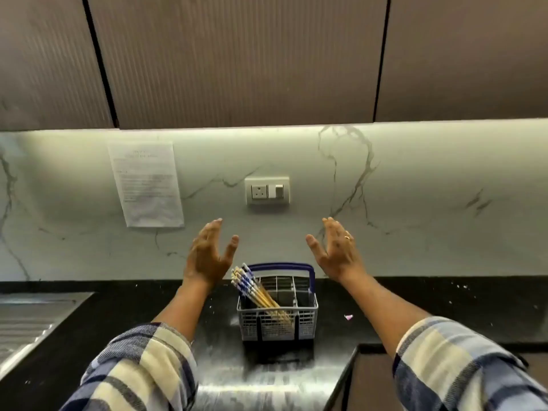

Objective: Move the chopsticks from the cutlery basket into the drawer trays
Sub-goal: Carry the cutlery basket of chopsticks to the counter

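Note:
A grey plastic cutlery basket (308, 318) with a blue handle stands on the black counter, in the middle of the view. A bundle of several yellow chopsticks (261, 295) with blue-and-white tops leans to the left in its left compartment. My left hand (209, 253) is raised above and left of the basket, fingers spread, holding nothing. My right hand (336, 250) is raised above and right of it, also spread and empty, with a ring on one finger. No drawer or tray shows.
A steel sink drainer (32, 321) lies at the left. A marble backsplash carries a socket (267, 190) and a taped paper sheet (146, 183). Brown wall cabinets hang above. A small pink scrap (348, 316) lies right of the basket. The counter edge steps down at lower right.

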The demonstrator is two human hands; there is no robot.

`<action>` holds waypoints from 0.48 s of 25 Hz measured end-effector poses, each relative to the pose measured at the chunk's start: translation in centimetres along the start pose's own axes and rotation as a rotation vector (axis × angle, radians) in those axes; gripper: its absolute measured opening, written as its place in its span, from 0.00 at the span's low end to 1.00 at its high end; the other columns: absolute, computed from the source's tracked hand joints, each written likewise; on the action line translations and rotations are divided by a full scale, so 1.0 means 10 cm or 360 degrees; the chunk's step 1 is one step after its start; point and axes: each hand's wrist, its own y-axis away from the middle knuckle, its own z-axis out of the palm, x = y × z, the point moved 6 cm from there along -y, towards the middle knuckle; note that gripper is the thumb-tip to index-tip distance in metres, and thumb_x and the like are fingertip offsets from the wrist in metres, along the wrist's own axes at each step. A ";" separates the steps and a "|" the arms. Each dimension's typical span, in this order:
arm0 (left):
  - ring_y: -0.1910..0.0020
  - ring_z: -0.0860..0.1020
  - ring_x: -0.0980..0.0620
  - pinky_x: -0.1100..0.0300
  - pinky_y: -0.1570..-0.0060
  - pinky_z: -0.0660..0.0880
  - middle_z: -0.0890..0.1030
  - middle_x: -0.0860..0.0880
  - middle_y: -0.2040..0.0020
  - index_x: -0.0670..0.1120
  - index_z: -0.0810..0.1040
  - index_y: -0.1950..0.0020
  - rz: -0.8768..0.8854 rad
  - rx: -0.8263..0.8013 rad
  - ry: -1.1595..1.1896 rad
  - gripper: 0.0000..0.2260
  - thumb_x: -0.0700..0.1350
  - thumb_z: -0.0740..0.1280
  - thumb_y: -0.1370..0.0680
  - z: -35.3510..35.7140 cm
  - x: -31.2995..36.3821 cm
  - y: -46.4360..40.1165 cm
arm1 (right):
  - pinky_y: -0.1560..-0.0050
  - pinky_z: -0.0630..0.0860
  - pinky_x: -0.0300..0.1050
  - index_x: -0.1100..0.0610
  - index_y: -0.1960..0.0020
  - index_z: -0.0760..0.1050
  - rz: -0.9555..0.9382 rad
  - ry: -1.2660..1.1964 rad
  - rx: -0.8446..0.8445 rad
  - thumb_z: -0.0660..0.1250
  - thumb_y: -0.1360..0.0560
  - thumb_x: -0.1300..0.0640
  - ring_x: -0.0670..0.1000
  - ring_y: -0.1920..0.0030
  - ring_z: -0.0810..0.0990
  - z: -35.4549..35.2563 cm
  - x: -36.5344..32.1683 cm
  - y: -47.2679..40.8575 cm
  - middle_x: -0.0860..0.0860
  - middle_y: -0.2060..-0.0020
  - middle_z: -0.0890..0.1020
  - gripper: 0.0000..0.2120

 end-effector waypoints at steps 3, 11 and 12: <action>0.23 0.61 0.44 0.47 0.26 0.58 0.61 0.42 0.22 0.43 0.58 0.21 -0.0550 -0.0051 0.0501 0.34 0.63 0.56 0.20 0.40 -0.47 0.00 | 0.25 0.61 0.57 0.55 0.21 0.57 0.0412 -0.0376 -0.0396 0.51 0.22 0.31 0.58 0.25 0.64 0.58 0.36 -0.02 0.57 0.24 0.64 0.38; 0.28 0.68 0.50 0.51 0.25 0.58 0.70 0.48 0.26 0.46 0.64 0.23 -0.1329 -0.0483 0.1643 0.32 0.65 0.49 0.20 1.86 -1.35 0.27 | 0.48 0.73 0.44 0.51 0.52 0.80 0.1206 -0.1386 -0.0321 0.46 0.18 0.37 0.48 0.51 0.81 1.80 1.00 0.08 0.53 0.51 0.84 0.28; 0.35 0.75 0.52 0.54 0.30 0.64 0.77 0.49 0.34 0.45 0.69 0.27 -0.1380 -0.0512 0.1731 0.28 0.62 0.48 0.18 1.95 -1.31 0.31 | 0.49 0.74 0.43 0.52 0.47 0.80 0.1309 -0.1522 -0.0310 0.46 0.19 0.36 0.48 0.51 0.81 1.92 1.03 0.11 0.52 0.51 0.84 0.29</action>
